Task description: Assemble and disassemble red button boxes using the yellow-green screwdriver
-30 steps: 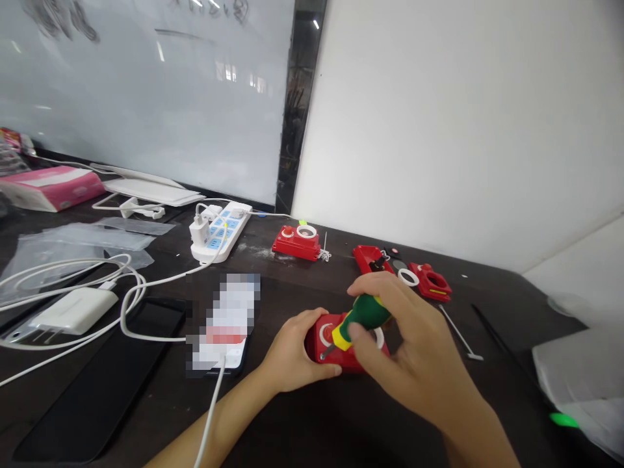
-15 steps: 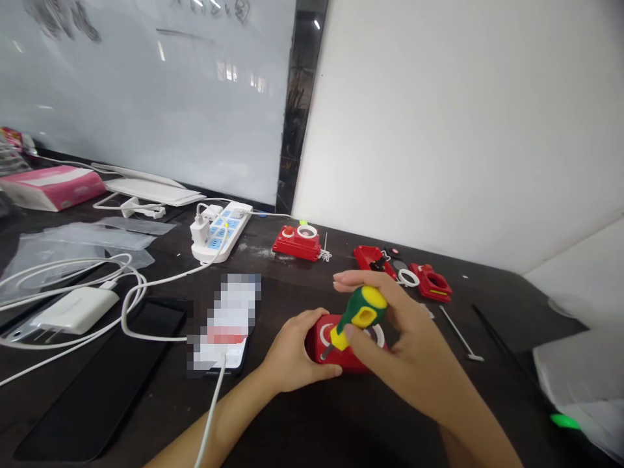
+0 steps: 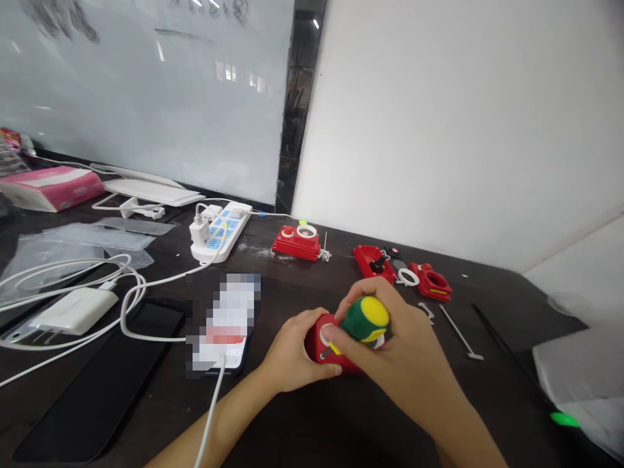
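My right hand (image 3: 394,344) is shut around a screwdriver with a green and yellow handle (image 3: 365,319). The handle stands nearly upright over a red plastic housing (image 3: 318,344), and my fingers hide the shaft and tip. My left hand (image 3: 297,348) grips that housing from the near left side. A white ring (image 3: 327,334) shows on the housing's top, partly covered by my right thumb. Most of the housing is hidden behind my right hand.
Another red housing (image 3: 296,242) and red parts (image 3: 373,263) lie beyond my hands, with a white ring (image 3: 407,277) and a small metal wrench (image 3: 426,312) nearby. A power strip (image 3: 219,231), a phone (image 3: 224,325), and white cables lie to the left.
The screwdriver handle has swung from a tilt to nearly upright, now showing its yellow end. My right hand has closed around it and covers more of the housing. My left hand has not moved.
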`<action>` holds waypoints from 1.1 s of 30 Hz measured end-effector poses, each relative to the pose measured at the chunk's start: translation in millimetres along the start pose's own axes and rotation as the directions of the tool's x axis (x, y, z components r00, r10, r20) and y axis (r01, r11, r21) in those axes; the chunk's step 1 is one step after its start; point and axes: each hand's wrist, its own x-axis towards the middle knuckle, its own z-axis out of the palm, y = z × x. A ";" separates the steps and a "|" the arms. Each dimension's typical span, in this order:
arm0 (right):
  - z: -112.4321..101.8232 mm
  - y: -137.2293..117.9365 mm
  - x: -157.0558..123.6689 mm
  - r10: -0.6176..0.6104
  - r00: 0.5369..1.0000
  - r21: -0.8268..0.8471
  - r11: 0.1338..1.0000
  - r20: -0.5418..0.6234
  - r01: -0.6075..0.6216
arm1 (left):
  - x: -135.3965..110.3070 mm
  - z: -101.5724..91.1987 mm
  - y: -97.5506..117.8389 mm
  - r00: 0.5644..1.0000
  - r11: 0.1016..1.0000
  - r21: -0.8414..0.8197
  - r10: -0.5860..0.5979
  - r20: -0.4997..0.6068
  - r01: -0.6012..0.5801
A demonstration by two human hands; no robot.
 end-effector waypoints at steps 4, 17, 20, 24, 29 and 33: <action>0.6 3.9 2.0 0.000 0.993 -0.135 0.991 -0.115 -0.015 | -0.1 0.0 -2.0 0.999 0.997 0.065 0.032 -0.011 -0.032; -19.7 9.9 -5.8 0.020 1.000 -0.095 0.995 0.024 -0.018 | -0.5 -0.8 -2.7 1.000 0.994 0.108 0.005 0.016 -0.006; -21.0 12.2 -5.8 -0.028 0.999 -0.081 0.996 0.042 0.031 | -1.0 -0.9 -2.2 1.000 0.995 0.103 0.011 0.012 -0.013; -21.4 10.4 -5.1 -0.034 0.999 -0.076 0.997 -0.011 0.033 | -1.1 -1.5 -1.7 1.000 0.995 0.094 0.014 0.012 -0.015; -23.0 9.6 -4.8 -0.035 0.999 -0.072 0.997 -0.032 0.032 | -0.7 -1.7 -1.4 1.000 0.995 0.097 -0.009 0.010 0.008; -24.0 11.4 -4.9 -0.018 0.996 -0.066 0.998 -0.082 0.013 | -0.6 -1.5 0.2 1.000 0.994 0.107 -0.023 0.016 0.021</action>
